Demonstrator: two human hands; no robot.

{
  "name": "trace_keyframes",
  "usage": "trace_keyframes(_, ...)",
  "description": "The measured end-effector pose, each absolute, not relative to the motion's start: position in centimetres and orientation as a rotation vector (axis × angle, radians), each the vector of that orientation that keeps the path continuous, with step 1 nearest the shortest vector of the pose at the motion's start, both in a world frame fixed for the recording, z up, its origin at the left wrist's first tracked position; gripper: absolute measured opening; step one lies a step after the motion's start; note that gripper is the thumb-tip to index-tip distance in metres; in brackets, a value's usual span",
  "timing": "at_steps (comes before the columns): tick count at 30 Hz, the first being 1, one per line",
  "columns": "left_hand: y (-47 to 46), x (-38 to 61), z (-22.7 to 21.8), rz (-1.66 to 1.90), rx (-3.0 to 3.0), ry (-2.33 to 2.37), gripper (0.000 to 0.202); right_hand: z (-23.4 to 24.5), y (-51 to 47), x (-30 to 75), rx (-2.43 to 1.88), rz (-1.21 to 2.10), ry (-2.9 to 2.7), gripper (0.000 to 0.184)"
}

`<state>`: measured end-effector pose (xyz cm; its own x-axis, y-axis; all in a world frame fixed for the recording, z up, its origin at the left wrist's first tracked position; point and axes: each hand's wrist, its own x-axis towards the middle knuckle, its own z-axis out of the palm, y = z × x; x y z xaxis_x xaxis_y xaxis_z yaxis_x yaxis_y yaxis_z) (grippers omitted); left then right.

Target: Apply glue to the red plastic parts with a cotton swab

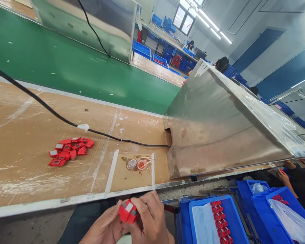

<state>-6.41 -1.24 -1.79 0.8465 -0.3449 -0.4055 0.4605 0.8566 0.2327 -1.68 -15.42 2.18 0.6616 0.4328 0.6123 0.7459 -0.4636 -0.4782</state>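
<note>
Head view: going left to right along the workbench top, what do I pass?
Pile of red parts, tape strip, clear dish, orange dish, second tape strip, slanted steel panel. Nearer, left hand and right hand hold one red part.

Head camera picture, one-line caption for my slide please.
The left hand and right hand hold a small red part before the bench, where a pile of red parts lies.

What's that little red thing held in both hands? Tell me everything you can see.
The red piece is small, squarish, seemingly plastic, with a pale grey panel on its upper face. It sits tilted below the bench edge, pinched between the left hand and the right hand, whose fingers cover its right side.
</note>
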Motion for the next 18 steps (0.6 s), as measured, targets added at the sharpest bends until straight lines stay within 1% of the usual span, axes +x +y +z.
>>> trace_keyframes(3, -1.6, -5.9, -0.7, -0.376, 0.387, 0.478, 0.048, 2.1, -16.3, -0.9, -2.232, -0.534, -1.099, 0.037)
trace_keyframes(5, -1.6, -5.6, -0.1, -0.358, 0.443, 0.477, 0.047, 2.1, -16.5, -0.5, -2.277, -0.530, -1.140, 0.043)
trace_keyframes(8, -1.6, -5.3, -0.2, -0.373, 0.519, 0.435, 0.037, 2.1, -16.3, -0.4, -2.309, -0.527, -1.199, 0.044)
trace_keyframes(9, -1.6, -5.3, -0.4, -0.371, 0.538, 0.441, 0.038, 2.1, -16.3, -0.4, -2.307, -0.535, -1.215, 0.044)
trace_keyframes(11, -1.6, -5.6, -1.0, -0.343, 0.589, 0.478, 0.046, 1.9, -16.5, -0.7, -2.278, -0.513, -1.211, 0.044)
trace_keyframes(13, -1.4, -6.1, -1.9, -0.241, 0.746, 0.480, 0.052, 1.2, -17.1, -1.2, -2.222, -0.328, -1.046, 0.045)
trace_keyframes(14, -1.1, -6.5, -2.5, -0.168, 0.892, 0.428, 0.051, 0.6, -17.5, -1.6, -2.155, -0.193, -0.898, 0.051)
trace_keyframes(16, -0.5, -7.0, -3.6, 0.045, 1.304, 0.236, 0.043, -1.1, -18.0, -2.5, -1.912, 0.061, -0.581, 0.078)
trace_keyframes(17, -0.1, -7.1, -4.1, 0.160, 1.536, 0.094, 0.045, -2.0, -18.0, -2.9, -1.761, 0.151, -0.473, 0.089)
trace_keyframes(18, 0.3, -7.1, -4.4, 0.280, 1.736, -0.020, 0.048, -2.9, -17.8, -3.4, -1.613, 0.216, -0.416, 0.096)
